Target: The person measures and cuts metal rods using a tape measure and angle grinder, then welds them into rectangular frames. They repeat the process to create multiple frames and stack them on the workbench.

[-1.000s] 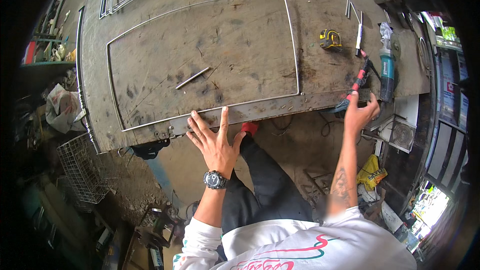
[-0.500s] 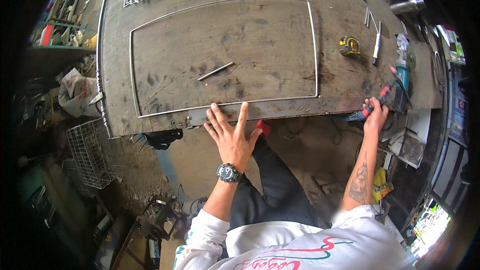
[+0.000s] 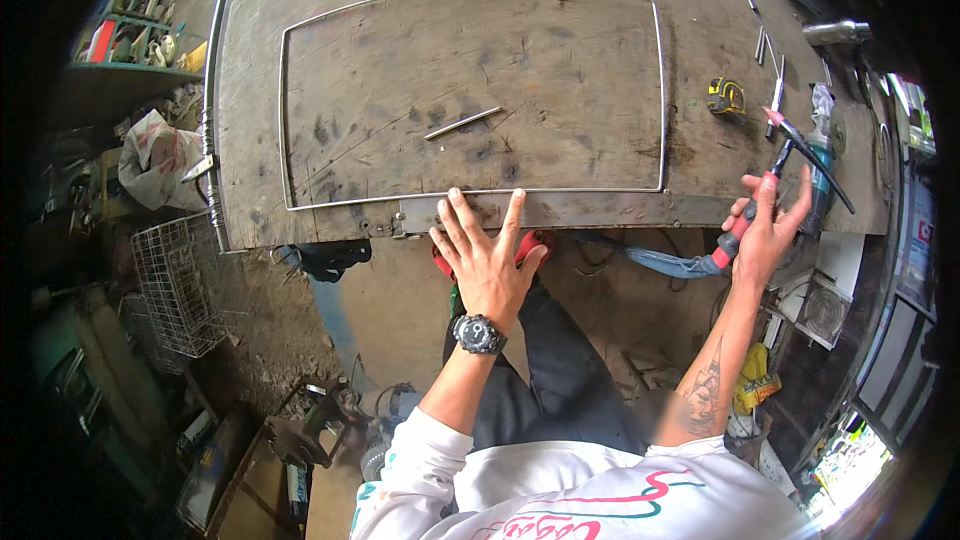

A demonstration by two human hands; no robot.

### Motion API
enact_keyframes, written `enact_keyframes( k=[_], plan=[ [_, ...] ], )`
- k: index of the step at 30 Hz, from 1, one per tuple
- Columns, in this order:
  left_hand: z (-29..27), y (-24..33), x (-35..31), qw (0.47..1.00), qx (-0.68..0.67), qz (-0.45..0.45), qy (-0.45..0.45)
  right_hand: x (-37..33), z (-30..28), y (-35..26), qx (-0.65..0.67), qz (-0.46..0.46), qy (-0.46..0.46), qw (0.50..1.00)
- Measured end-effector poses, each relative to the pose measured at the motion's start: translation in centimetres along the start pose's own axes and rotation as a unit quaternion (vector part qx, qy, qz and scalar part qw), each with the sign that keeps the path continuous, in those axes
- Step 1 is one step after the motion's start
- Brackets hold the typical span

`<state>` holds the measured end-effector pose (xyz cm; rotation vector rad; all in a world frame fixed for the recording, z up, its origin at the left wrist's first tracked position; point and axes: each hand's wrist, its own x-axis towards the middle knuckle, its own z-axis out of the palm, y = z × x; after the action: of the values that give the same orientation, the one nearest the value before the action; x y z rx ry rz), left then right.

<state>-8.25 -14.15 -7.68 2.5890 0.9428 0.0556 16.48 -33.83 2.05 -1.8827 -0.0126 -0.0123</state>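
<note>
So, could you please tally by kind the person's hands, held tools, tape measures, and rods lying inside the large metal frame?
Hands (left hand, right hand): 2
Red-and-black tool: 1
Tape measure: 1
Rod inside the frame: 1
Total: 5

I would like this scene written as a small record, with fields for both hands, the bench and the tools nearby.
Left hand: spread, at the near side of a thin metal frame
Left wrist: black watch
Right hand: holds a red-and-black tool
Bench: stained brown top, metal frame lying on it
Inside metal frame: short rod
Right of metal frame: yellow-and-black tape measure; teal angle grinder farther right
</note>
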Motion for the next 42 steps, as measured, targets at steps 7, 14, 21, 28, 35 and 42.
enact_keyframes(
  k=[7,14,21,28,35,42],
  plan=[
    [0.3,-0.2,-0.2,1.000,-0.003,-0.016,-0.003,-5.0,5.0,-1.8,0.039,0.095,-0.188,0.977],
    [0.5,0.0,0.0,1.000,-0.003,-0.020,-0.011,-10.4,9.1,0.2,0.001,0.264,-0.438,0.859],
    [0.8,0.1,0.1,0.999,-0.009,-0.030,0.011,-11.5,10.3,0.4,-0.018,0.259,-0.438,0.861],
    [0.6,0.1,0.1,1.000,-0.015,-0.025,0.007,-11.8,10.7,0.5,-0.040,0.226,-0.439,0.868],
    [0.5,0.3,0.2,0.999,-0.015,-0.030,0.008,-11.5,10.9,1.2,-0.099,0.125,-0.446,0.881],
    [0.5,0.4,0.2,0.999,-0.012,-0.030,0.009,-10.7,10.9,0.8,-0.126,0.095,-0.467,0.870]
  ],
)
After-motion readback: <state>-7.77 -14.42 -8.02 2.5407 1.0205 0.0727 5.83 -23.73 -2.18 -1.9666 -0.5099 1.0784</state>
